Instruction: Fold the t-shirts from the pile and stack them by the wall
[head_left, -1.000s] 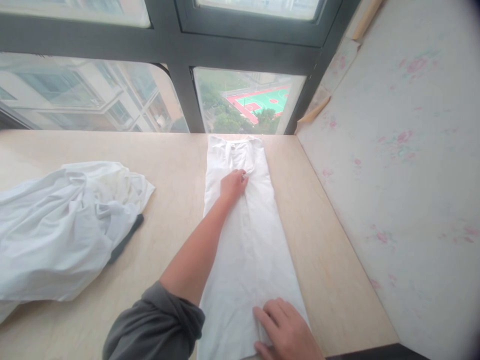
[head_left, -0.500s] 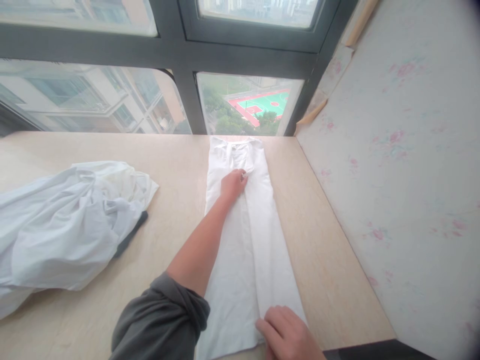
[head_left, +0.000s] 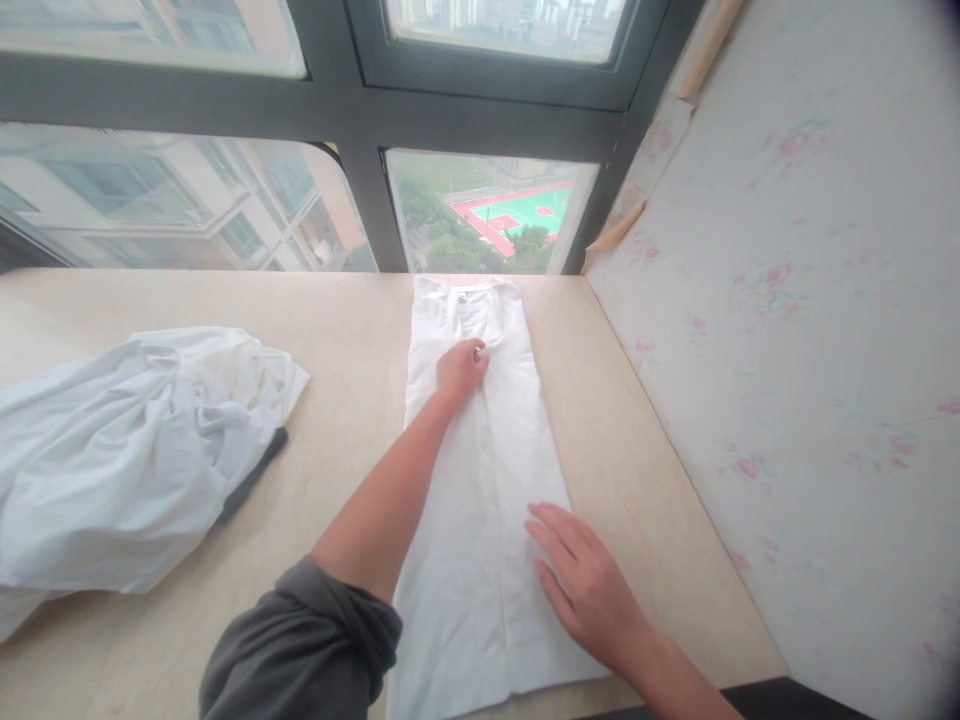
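Observation:
A white shirt lies folded into a long narrow strip, its collar end by the window and its lower edge nearest me. Just below the collar, my left hand is closed on the fabric at the front opening, fingers curled. My right hand rests over the right side of the shirt, lower down, its fingers stretched out and slightly apart. Nothing is held in it. Part of the right edge is hidden beneath this hand.
A crumpled heap of white cloth lies to the left, with a dark strip beside it. The pale ledge meets a dark window frame at the back. A flowered wall bounds the right side.
My right hand has let go of the lower right part of the shirt, moved up and opened flat. The front fold there lies smoother. My left hand stays at the same spot on the shirt.

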